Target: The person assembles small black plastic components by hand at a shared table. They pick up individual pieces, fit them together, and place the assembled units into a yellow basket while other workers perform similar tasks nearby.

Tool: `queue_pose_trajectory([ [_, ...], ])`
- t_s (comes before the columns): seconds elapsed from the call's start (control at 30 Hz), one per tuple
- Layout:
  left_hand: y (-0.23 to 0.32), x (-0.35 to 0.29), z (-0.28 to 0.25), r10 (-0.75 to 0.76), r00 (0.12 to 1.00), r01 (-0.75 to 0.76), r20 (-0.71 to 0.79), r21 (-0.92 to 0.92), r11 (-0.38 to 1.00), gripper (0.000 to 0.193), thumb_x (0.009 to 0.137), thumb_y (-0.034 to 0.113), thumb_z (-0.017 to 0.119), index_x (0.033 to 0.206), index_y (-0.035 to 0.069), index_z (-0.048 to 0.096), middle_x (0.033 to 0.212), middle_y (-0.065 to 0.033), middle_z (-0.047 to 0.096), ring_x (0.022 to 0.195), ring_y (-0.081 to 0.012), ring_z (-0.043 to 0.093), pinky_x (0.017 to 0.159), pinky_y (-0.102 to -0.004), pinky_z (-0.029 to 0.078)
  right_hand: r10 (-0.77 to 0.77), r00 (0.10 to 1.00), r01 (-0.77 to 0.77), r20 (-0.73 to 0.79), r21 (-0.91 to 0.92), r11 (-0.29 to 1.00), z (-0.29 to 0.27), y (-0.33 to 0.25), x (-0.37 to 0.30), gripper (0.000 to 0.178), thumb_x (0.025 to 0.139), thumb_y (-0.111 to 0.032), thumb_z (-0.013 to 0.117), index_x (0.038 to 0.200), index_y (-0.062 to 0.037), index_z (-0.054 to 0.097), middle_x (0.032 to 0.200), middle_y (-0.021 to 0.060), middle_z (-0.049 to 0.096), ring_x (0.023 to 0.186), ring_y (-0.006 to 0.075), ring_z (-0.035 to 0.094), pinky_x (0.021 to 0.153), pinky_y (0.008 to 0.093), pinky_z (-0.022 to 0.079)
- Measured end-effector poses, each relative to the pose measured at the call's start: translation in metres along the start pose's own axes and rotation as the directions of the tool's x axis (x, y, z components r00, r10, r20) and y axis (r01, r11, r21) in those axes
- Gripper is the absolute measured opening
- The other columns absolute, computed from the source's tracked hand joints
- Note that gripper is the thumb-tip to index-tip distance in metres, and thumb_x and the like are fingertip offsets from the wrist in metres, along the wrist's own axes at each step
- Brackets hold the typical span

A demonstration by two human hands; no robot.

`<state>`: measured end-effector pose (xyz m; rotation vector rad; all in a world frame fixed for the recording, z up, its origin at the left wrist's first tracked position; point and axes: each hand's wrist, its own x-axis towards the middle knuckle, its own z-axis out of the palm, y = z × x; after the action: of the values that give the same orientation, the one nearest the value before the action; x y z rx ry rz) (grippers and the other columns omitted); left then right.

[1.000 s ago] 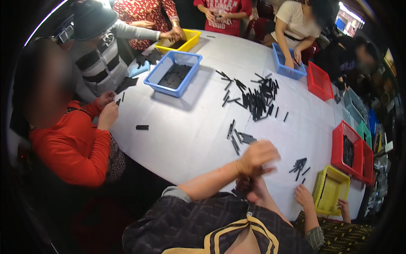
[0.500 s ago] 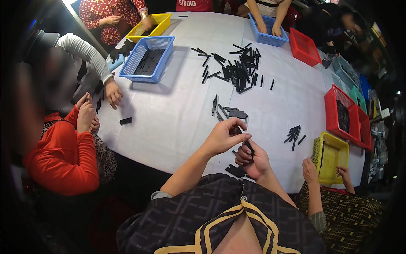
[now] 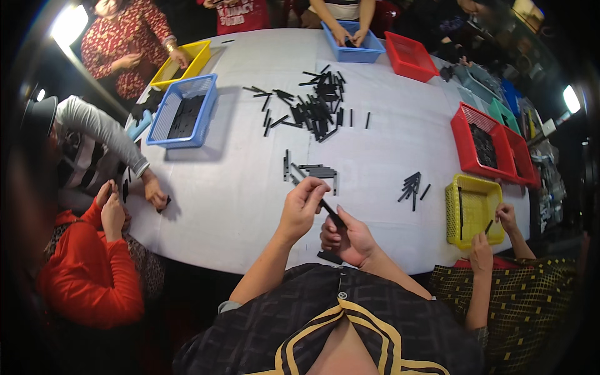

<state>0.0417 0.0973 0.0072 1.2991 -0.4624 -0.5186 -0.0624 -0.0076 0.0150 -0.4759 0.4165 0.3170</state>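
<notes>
both hands meet over the near edge of the round white desk (image 3: 206, 206). the left hand (image 3: 302, 207) and right hand (image 3: 347, 237) each have their grip clamped together on one short black plastic strip (image 3: 332, 214), which runs slanted between them. just below the grip, another black piece (image 3: 329, 257) lies at the desk edge. just beyond it, a small row of black strips (image 3: 315, 172); farther off, a big loose pile of black strips (image 3: 315, 109).

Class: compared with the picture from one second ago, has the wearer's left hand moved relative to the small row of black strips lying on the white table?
Yes. The left hand has drawn back toward the wearer's body, from beside the row of black strips to just below it.
</notes>
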Motion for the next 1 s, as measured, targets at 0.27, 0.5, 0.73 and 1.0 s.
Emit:
queue_pose_trajectory([
  [0.27, 0.001, -0.003, 0.004, 0.041, 0.995, -0.040, 0.090, -0.018, 0.999, 0.020, 0.087, 0.006, 0.056, 0.105, 0.002, 0.049, 0.071, 0.0012, 0.052, 0.066, -0.0042, 0.047, 0.058, -0.0186, 0.037, -0.176, 0.982, 0.162, -0.068, -0.176, 0.971, -0.004, -0.001, -0.003, 0.025, 0.093, -0.027, 0.049, 0.078, -0.0066, 0.051, 0.060, -0.0022, 0.042, 0.058, 0.0095, 0.039, 0.058, 0.0249, 0.034],
  [0.5, -0.008, 0.001, -0.001, -0.081, 0.997, 0.077, -0.020, -0.157, 0.985, 0.014, 0.092, 0.014, 0.049, 0.100, 0.002, 0.050, 0.060, 0.0009, 0.049, 0.053, -0.0043, 0.041, 0.048, -0.0194, 0.031, -0.254, 0.956, 0.171, -0.148, -0.422, 0.890, -0.006, -0.003, -0.010, 0.027, 0.092, -0.025, 0.050, 0.074, -0.0052, 0.053, 0.062, -0.0022, 0.045, 0.057, 0.0068, 0.040, 0.055, 0.0209, 0.032],
  [0.73, -0.002, -0.003, -0.006, -0.136, 0.988, 0.143, 0.078, -0.099, 0.985, 0.025, 0.095, 0.024, 0.044, 0.099, 0.002, 0.057, 0.060, 0.0004, 0.049, 0.055, -0.0055, 0.043, 0.051, -0.0193, 0.034, -0.256, 0.956, 0.168, -0.143, -0.447, 0.879, -0.007, -0.002, -0.010, 0.027, 0.092, -0.025, 0.050, 0.074, -0.0050, 0.053, 0.063, -0.0023, 0.045, 0.057, 0.0067, 0.040, 0.055, 0.0207, 0.031],
  [1.0, -0.008, -0.003, -0.001, -0.137, 0.983, 0.154, 0.123, -0.139, 0.978, 0.026, 0.094, 0.023, 0.047, 0.092, 0.000, 0.059, 0.063, 0.0005, 0.052, 0.057, -0.0046, 0.046, 0.053, -0.0186, 0.036, -0.296, 0.946, 0.190, -0.132, -0.514, 0.837, -0.011, 0.000, -0.009, 0.029, 0.092, -0.027, 0.049, 0.076, -0.0043, 0.056, 0.064, -0.0019, 0.048, 0.058, 0.0060, 0.041, 0.055, 0.0196, 0.033],
])
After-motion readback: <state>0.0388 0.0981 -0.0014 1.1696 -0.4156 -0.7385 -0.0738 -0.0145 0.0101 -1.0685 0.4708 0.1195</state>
